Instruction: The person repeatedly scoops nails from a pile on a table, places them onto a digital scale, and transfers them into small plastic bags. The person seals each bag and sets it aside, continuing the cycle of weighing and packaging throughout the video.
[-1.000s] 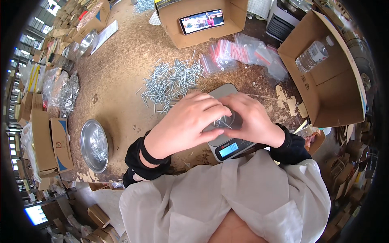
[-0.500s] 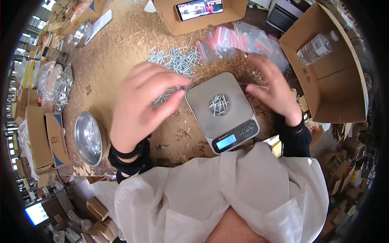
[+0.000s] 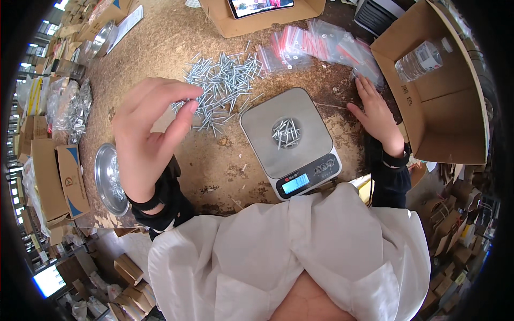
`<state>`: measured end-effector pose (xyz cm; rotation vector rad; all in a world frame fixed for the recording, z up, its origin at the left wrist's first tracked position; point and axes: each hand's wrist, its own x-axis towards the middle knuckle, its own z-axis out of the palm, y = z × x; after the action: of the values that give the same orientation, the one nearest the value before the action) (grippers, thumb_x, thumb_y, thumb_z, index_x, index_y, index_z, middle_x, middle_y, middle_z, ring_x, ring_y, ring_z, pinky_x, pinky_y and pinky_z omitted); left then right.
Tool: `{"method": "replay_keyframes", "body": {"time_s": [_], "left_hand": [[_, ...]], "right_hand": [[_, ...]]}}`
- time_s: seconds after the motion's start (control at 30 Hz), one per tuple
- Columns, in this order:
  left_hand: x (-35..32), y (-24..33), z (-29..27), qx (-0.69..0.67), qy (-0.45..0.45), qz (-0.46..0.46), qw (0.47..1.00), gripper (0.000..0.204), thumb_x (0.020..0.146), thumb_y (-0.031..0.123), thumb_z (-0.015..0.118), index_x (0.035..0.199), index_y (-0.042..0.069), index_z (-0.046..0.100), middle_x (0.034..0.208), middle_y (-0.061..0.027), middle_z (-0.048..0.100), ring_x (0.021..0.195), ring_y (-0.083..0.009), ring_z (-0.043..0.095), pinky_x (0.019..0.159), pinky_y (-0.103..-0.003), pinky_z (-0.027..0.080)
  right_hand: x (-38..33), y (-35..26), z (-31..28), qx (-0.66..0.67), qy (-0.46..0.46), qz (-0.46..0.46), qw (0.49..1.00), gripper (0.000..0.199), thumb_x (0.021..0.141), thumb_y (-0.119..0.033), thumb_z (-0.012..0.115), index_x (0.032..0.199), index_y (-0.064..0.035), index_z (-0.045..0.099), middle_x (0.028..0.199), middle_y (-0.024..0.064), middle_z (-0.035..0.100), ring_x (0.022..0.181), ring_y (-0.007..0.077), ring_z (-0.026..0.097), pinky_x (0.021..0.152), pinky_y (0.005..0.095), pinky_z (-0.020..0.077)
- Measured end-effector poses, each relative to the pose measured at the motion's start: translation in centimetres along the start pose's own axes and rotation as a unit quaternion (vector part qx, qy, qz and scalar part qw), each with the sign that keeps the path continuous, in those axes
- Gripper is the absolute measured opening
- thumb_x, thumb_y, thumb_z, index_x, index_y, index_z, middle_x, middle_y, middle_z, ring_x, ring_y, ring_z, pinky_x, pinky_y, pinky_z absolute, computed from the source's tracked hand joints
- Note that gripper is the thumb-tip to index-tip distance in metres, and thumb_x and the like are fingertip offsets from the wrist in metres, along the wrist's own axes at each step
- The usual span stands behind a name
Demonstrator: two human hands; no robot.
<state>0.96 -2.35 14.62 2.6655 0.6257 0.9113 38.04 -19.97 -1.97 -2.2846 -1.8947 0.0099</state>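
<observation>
My left hand is at the left edge of a loose pile of silver screws. Its thumb and fingertips come together in a pinch; whatever is between them is too small to make out. To the right, my right hand lies with fingers stretched out on the worn table, fingertips beside the lower edge of some clear zip bags with red strips. Between my hands sits a digital kitchen scale with a lit display. A small heap of screws rests mid-plate, in what looks like a shallow round dish.
At the right stands an open cardboard box holding a plastic bottle. A phone leans in another carton at the far side. On the left are a metal bowl, packed clear bags and a flattened carton.
My left hand has moved left, away from the scale to the pile's left edge. My right hand has shifted outward and settled on the table. The scale's display has changed.
</observation>
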Motion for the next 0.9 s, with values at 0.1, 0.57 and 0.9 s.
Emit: {"method": "replay_keyframes", "body": {"time_s": [0.1,0.57,0.9], "left_hand": [[0.0,-0.9,0.1,0.002,-0.011,-0.021,1.000,0.018,0.079,0.000,0.073,0.096,0.002,0.069,0.088,-0.0113,0.069,0.080,-0.0251,0.065,0.073,-0.032,0.050],[-0.3,0.7,6.0,-0.282,-0.095,-0.042,0.954,0.113,0.067,0.030,0.091,0.156,0.007,0.025,0.146,-0.0140,0.047,0.128,-0.0275,0.051,0.104,-0.043,0.041],[-2.2,3.4,10.5,-0.529,-0.109,-0.117,0.833,0.087,0.080,0.010,0.082,0.152,0.006,0.033,0.123,-0.0050,0.060,0.107,-0.0176,0.060,0.090,-0.032,0.047]], "right_hand": [[0.2,-0.5,-0.8,0.072,0.040,0.007,0.997,0.062,0.094,-0.024,0.063,0.145,0.0042,0.041,0.150,0.0244,0.042,0.136,0.0399,0.043,0.112,0.0435,0.0365],[-1.6,-7.6,-9.2,0.429,0.079,-0.232,0.870,0.070,0.085,-0.027,0.073,0.142,0.0047,0.048,0.145,0.0237,0.050,0.137,0.0430,0.044,0.111,0.0504,0.0365],[-0.4,-8.2,-11.2,0.522,-0.035,-0.396,0.755,0.072,0.085,-0.039,0.075,0.139,0.0033,0.054,0.134,0.0279,0.058,0.137,0.0533,0.038,0.108,0.0641,0.0300]]}}
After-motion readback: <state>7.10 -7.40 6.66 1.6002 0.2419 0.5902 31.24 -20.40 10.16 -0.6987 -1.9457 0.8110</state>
